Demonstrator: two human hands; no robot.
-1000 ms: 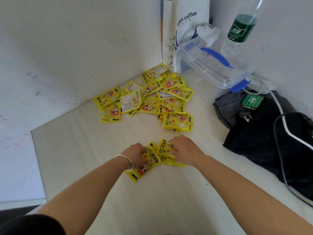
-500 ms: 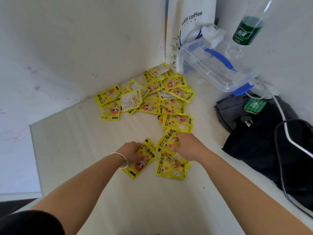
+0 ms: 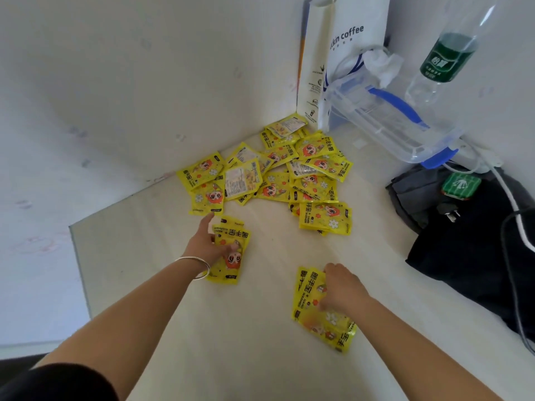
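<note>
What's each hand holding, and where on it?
Left hand grips one packet stack by its left edge. Right hand rests on the right side of a second stack; grip unclear.

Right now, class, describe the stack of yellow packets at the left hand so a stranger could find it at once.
On the pale table, look nearer than the big heap of yellow packets in the far corner. The small stack is held by the left hand, the one with the bangle. Unlike the fanned stack under the right hand, it sits neat, an orange-haired cartoon face showing.
</note>
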